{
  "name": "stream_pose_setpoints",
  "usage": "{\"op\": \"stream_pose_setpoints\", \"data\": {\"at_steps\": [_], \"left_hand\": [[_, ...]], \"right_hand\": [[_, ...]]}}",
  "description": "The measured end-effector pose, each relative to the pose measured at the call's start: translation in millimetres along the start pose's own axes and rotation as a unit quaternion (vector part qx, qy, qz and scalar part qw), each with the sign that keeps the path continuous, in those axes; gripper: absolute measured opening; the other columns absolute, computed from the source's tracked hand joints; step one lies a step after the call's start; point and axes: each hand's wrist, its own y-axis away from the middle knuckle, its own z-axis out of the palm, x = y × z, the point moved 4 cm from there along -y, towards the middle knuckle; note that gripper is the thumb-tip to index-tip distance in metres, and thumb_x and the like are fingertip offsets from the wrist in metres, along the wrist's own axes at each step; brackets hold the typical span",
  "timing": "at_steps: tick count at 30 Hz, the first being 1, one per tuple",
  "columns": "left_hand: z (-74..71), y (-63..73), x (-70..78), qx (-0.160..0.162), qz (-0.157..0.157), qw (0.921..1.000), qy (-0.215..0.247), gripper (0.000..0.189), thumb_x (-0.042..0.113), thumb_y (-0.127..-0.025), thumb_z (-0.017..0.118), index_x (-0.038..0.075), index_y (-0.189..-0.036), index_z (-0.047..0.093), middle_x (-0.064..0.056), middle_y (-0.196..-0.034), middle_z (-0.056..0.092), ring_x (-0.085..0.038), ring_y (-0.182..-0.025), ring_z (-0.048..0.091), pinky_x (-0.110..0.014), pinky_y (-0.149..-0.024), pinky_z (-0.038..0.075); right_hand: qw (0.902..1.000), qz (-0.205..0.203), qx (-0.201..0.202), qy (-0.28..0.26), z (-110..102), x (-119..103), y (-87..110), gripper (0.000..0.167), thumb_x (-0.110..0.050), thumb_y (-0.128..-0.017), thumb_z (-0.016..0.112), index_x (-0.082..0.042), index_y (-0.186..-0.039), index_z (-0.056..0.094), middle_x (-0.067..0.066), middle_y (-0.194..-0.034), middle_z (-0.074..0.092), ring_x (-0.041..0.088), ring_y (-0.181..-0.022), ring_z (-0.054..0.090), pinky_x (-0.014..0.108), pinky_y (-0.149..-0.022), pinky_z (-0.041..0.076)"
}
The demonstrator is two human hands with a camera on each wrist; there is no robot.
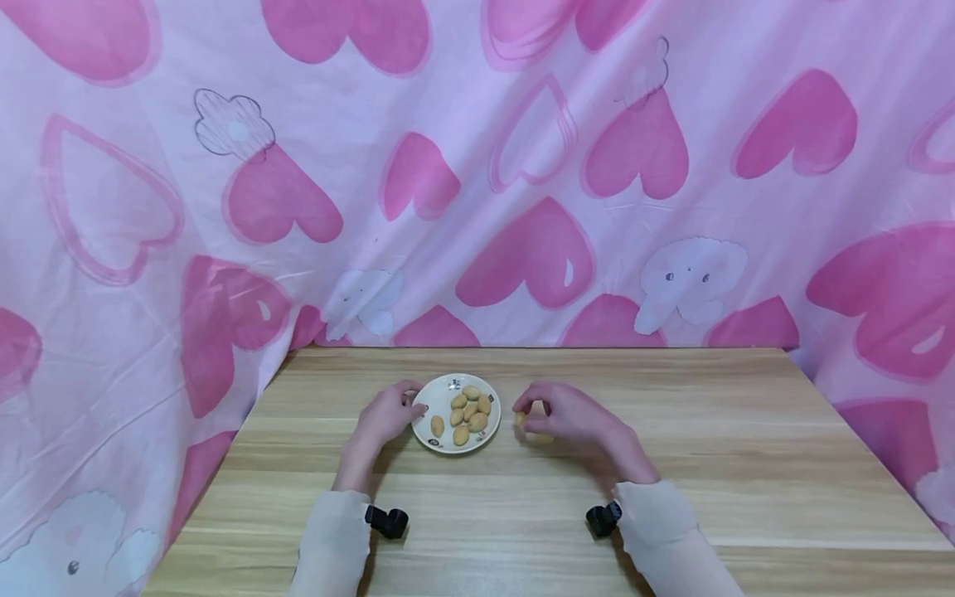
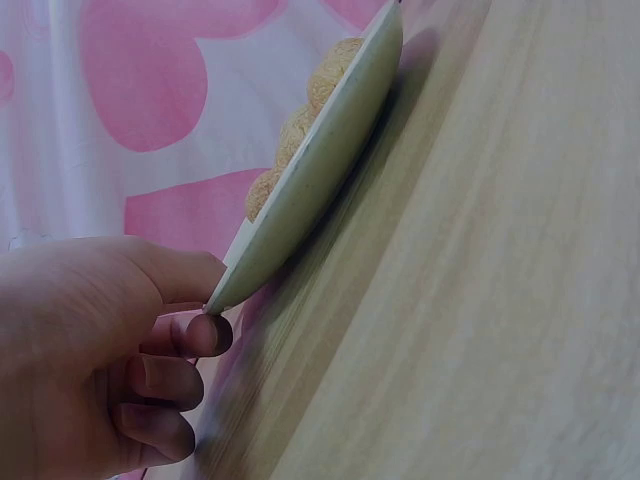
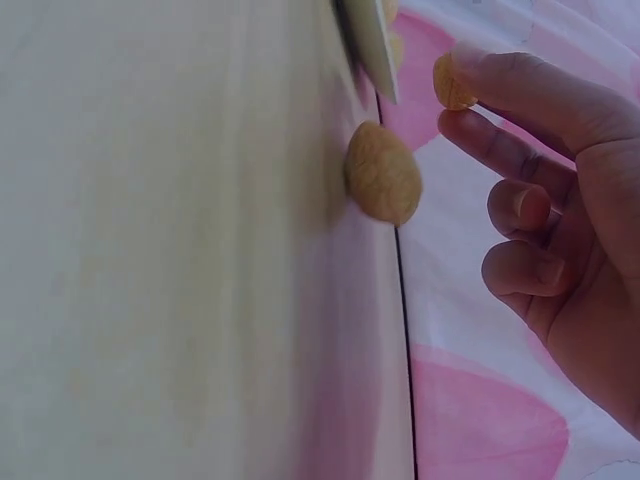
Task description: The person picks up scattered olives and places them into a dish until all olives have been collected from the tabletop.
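Observation:
A small white plate (image 1: 425,431) with dark printed marks on its rim bears several tan, oval nuts (image 1: 477,423), seemingly in their shells. My left hand (image 1: 384,414) grips the plate's left rim, thumb on top and index finger beneath, as the left wrist view shows. Right of the plate, my right hand (image 1: 567,412) pinches one nut (image 3: 454,82) between thumb and index finger, raised above the table. Another nut (image 3: 384,174), pointed at one end, lies on the table below that hand; in the head view it is mostly hidden by the fingers.
The wood-grain table (image 1: 477,531) ends at the back against a pink cloth (image 1: 462,108) printed with hearts. The cloth also hangs along both sides. Black wrist cameras (image 1: 386,522) sit at both sleeve cuffs.

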Motion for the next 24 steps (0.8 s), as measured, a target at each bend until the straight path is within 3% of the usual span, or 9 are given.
{"op": "stream_pose_setpoints", "data": {"at_steps": [6,15,24], "left_hand": [[0.1,0.3,0.5,-0.001,-0.005,1.0000,-0.003,0.042,0.024,-0.089,0.069,0.014,-0.129,0.064,-0.002,-0.077,0.059,-0.016,-0.070,0.052,-0.030,-0.061,0.037],[-1.9,-0.2,-1.8,0.000,-0.005,0.9999,-0.010,0.041,0.024,-0.089,0.070,0.015,-0.128,0.064,-0.002,-0.079,0.061,-0.016,-0.072,0.053,-0.031,-0.063,0.038],[-0.9,0.0,0.8,-0.005,-0.011,0.9999,-0.004,0.043,0.026,-0.089,0.070,0.016,-0.130,0.064,-0.002,-0.084,0.062,-0.017,-0.075,0.054,-0.031,-0.065,0.039]], "right_hand": [[0.9995,-0.028,0.009,-0.009,-4,-15,-10.6,0.027,-0.027,-0.088,0.075,-0.022,-0.114,0.073,-0.017,-0.104,0.066,0.014,-0.090,0.059,0.029,-0.079,0.048],[0.9967,-0.080,0.005,0.006,-5,-43,-32.4,0.026,-0.027,-0.088,0.075,-0.021,-0.112,0.074,-0.012,-0.106,0.066,0.025,-0.090,0.061,0.029,-0.074,0.048],[0.9961,-0.086,-0.013,0.019,6,-52,-55.4,0.028,-0.030,-0.088,0.074,-0.020,-0.114,0.074,-0.012,-0.107,0.066,0.021,-0.096,0.063,0.030,-0.080,0.050]]}}
